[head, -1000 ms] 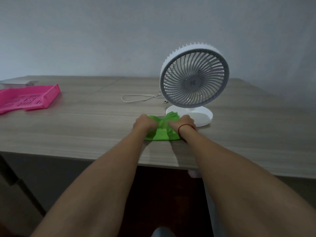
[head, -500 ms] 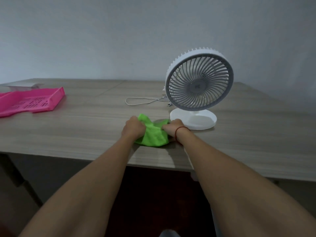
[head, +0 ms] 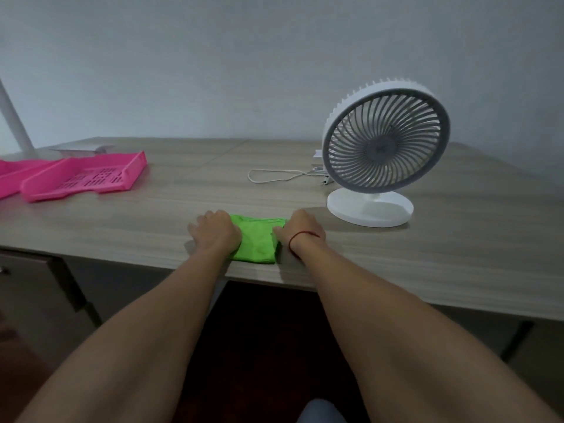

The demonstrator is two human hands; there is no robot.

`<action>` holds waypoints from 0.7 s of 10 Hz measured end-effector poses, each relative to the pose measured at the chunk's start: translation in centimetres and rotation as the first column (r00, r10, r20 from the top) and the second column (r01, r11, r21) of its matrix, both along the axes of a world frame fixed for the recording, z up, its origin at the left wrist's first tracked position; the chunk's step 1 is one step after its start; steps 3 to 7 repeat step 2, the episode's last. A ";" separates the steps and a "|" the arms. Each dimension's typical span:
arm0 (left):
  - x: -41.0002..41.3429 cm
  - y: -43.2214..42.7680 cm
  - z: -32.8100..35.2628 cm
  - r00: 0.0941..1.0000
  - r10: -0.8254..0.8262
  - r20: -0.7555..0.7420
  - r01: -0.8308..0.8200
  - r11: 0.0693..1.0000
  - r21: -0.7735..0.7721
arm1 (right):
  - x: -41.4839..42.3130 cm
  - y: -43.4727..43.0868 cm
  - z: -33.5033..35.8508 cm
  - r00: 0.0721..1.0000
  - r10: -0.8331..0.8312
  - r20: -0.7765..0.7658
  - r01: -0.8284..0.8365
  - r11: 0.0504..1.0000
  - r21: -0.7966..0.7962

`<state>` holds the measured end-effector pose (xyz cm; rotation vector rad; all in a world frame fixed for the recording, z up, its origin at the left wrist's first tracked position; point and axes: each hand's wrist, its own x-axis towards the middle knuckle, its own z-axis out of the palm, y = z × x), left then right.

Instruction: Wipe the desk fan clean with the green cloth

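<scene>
A green cloth (head: 255,239) lies folded flat on the wooden desk (head: 442,257), close to its front edge. My left hand (head: 215,232) rests palm down on the cloth's left side. My right hand (head: 300,232), with a red string at the wrist, presses its right edge with the fingers. A white desk fan (head: 385,138) with a grey grille stands upright on a round white base (head: 370,207), to the right of and behind my right hand, and neither hand touches it.
The fan's white cord (head: 274,176) loops on the desk behind the cloth. Two pink plastic trays (head: 88,177) lie at the far left, with a white pole (head: 13,117) behind them. A grey wall stands behind the desk.
The cloth was bunched between both hands; it now lies flattened and folded. Both hands have spread apart onto its sides. The view has shifted, so the fan sits farther right.
</scene>
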<state>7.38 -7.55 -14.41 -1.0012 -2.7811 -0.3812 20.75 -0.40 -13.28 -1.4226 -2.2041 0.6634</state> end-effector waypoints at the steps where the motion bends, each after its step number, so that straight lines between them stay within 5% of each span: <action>1: 0.9 0.5 0.3 0.988 -0.076 -0.135 0.070 0.996 -0.055 | 2.5 1.0 0.8 1.000 -0.017 -0.004 0.017 0.999 0.051; 7: 4.0 2.3 1.5 0.978 -0.160 -0.134 0.155 0.987 -0.042 | 6.7 1.8 0.9 0.997 -0.073 0.010 0.071 0.988 0.134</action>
